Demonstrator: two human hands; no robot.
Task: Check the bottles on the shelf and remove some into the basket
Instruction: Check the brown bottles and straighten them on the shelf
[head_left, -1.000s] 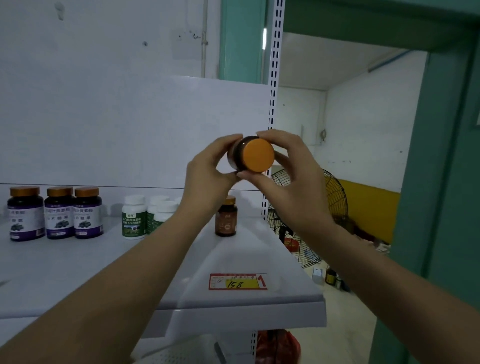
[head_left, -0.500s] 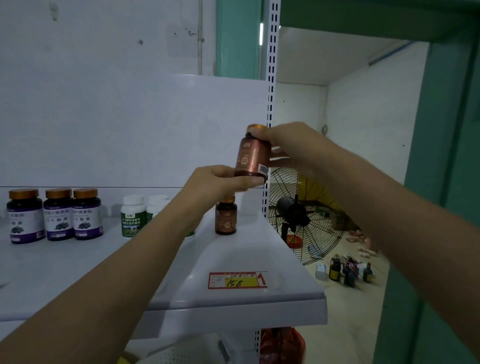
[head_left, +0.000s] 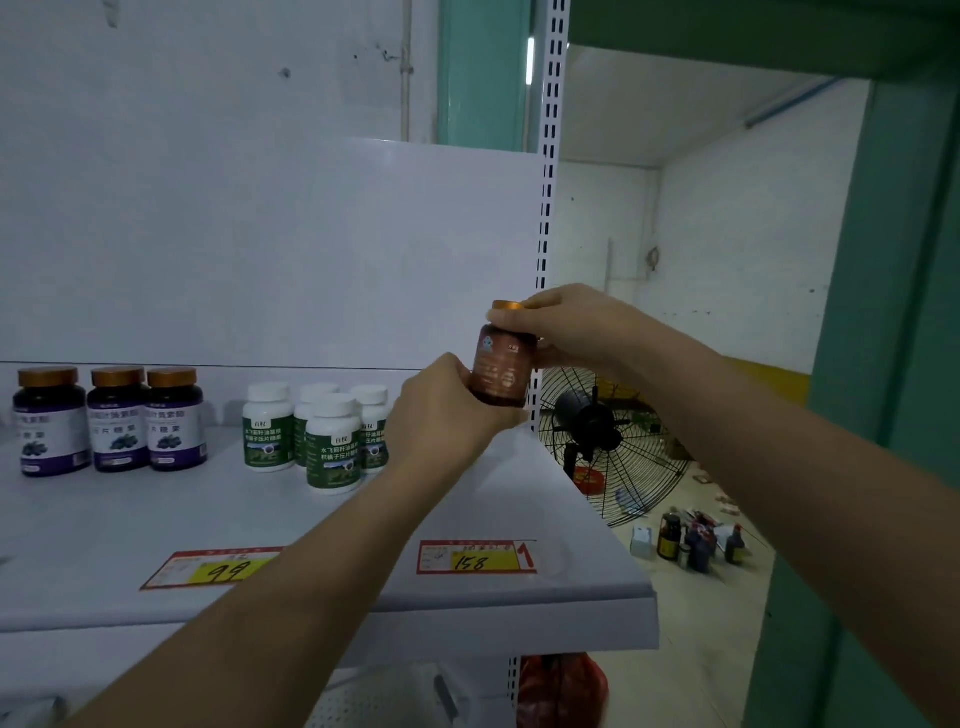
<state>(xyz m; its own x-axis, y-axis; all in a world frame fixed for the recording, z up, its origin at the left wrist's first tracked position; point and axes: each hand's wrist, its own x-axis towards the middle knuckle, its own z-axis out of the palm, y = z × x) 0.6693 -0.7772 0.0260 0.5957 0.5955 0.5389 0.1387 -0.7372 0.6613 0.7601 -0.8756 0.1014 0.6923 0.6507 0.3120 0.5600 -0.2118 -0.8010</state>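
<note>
Brown bottle (head_left: 501, 370) upright, held in the air above the shelf (head_left: 519, 499) at its right end — left hand (head_left: 441, 415) grips the base from below-left, right hand (head_left: 566, 325) curls round the orange cap from the right. White bottles (head_left: 317, 431) and purple bottles (head_left: 109, 418) stand on the shelf, left of the hands.

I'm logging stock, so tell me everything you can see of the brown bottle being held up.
The small brown plastic-looking bottle has a shiny orange-gold cap and a brown label with pale print too small to read. It is upright, held above the right end of the white shelf. The left hand grips its base; the right hand holds its cap.
</note>
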